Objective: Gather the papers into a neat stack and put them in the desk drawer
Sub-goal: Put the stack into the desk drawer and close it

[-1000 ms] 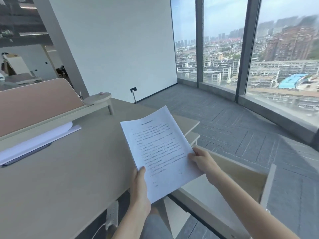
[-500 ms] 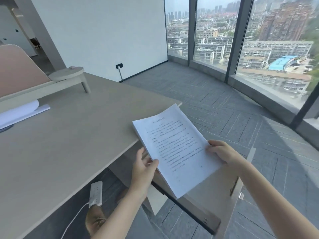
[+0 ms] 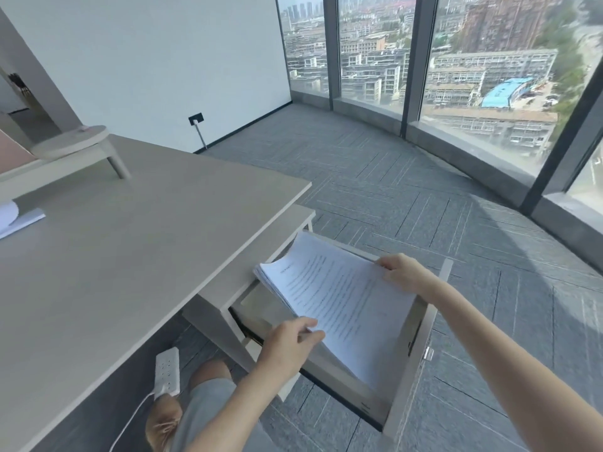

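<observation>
Item: thick white stack of printed paper sheets (image 3: 339, 298), edges roughly squared, far-left corner curled upward. Location: held in the air over the open pale-grey desk drawer (image 3: 421, 350), tilted, near corner dipping toward the drawer's interior; whether that corner touches the bottom cannot be told.

Holders: left hand (image 3: 287, 340) at the stack's near-left edge, thumb on top, fingers apparently beneath and hidden, pinching the sheets. Right hand (image 3: 403, 270) at the far-right edge, fingers curled over the top and closed on the paper.

Step in hand, by judgement: gathering appears done; the stack is being lowered into the drawer. The next move calls for levelling the stack, fitting it between the drawer walls without catching the curled corner, letting go, then pushing the drawer shut.

Surroundings: light beige wooden desktop (image 3: 130, 249) to the left; a further white sheaf of paper (image 3: 16, 218) at its left edge, cut off by the frame, so whether it belongs to the task cannot be told. White power strip (image 3: 168, 370) on the grey carpeted floor (image 3: 408, 177) below.

Hidden or unclear: drawer floor under the stack; printed text illegible; the drawer's rear lost beneath the desktop.
</observation>
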### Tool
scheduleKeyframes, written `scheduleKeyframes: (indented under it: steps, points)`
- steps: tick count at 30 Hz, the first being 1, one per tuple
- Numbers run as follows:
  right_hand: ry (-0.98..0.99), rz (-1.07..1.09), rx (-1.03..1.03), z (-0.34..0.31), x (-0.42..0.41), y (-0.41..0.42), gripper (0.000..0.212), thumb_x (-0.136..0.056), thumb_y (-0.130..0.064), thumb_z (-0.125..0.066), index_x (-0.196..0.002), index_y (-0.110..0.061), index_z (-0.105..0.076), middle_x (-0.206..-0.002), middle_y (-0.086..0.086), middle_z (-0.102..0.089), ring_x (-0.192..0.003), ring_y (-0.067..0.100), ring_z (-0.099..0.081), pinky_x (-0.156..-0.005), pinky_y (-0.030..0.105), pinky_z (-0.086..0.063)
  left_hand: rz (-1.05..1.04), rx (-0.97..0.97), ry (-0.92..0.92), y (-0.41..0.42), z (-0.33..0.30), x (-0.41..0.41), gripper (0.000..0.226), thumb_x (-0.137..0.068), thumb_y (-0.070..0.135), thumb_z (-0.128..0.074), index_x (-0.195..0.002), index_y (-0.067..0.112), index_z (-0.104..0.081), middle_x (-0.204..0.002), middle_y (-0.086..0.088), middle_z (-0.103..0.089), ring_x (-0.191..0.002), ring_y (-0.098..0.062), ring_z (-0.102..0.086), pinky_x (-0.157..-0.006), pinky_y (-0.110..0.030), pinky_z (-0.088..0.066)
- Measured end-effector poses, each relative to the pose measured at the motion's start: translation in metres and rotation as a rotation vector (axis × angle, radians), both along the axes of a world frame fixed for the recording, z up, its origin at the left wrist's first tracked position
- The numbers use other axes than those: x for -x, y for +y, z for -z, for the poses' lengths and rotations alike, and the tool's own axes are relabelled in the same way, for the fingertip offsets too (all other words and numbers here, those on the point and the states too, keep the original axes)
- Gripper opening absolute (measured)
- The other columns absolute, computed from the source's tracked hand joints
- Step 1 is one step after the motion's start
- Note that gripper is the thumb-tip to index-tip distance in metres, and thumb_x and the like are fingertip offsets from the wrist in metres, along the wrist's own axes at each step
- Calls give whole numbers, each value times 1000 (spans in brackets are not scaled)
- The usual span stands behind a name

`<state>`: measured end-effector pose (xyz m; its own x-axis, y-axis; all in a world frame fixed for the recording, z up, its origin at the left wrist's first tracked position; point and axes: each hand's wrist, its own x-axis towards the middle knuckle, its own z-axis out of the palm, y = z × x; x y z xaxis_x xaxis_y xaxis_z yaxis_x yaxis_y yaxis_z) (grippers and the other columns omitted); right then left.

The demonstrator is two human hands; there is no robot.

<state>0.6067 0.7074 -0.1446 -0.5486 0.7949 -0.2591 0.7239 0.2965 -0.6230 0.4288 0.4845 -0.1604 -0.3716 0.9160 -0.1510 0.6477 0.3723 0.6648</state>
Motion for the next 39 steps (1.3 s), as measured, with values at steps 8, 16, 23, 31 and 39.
scheduleKeyframes:
  steps: [8, 16, 23, 31, 39]
  points:
    - [-207, -93, -107, 31, 1, -1, 53, -80, 9, -36, -119, -4, -69, -120, 14, -70, -114, 34, -62, -81, 32, -46, 262, 242, 207, 10, 13, 3, 68, -91, 69, -25, -99, 16, -67, -117, -8, -73, -118, -26, -58, -97, -39, -46]
    - [-320, -157, -100, 35, 5, -1, 49, -84, 4, -35, -125, -6, -60, -127, 16, -65, -115, 36, -62, -82, 38, -48, 422, 391, 406, 21, 16, -7, 61, -99, 57, -17, -101, 16, -61, -97, -7, -69, -107, -29, -60, -113, -52, -26]
    - [-429, -216, -166, 30, 4, -19, 45, -89, -3, -36, -133, -9, -44, -121, 20, -59, -114, 39, -61, -83, 43, -49, 444, 376, 484, 22, 17, -7, 59, -100, 53, -22, -127, 13, -58, -119, -14, -70, -114, -32, -61, -99, -43, -38]
    - [-263, -93, -491, 23, -26, -29, 49, -86, 2, -41, -126, -18, -59, -124, 5, -63, -114, 31, -60, -89, 40, -42, 317, 13, 639, 30, -10, 38, 39, -99, 37, -39, -106, 14, -68, -100, -3, -75, -93, -23, -68, -78, -33, -50]
    - [140, 235, -433, 31, -74, -59, 55, -85, 6, -51, -137, -11, -57, -148, 19, -46, -134, 40, -46, -110, 50, -37, 108, -305, 687, 70, -61, 111, 39, -87, 13, -54, -122, 0, -66, -131, -24, -62, -134, -42, -48, -111, -51, -37]
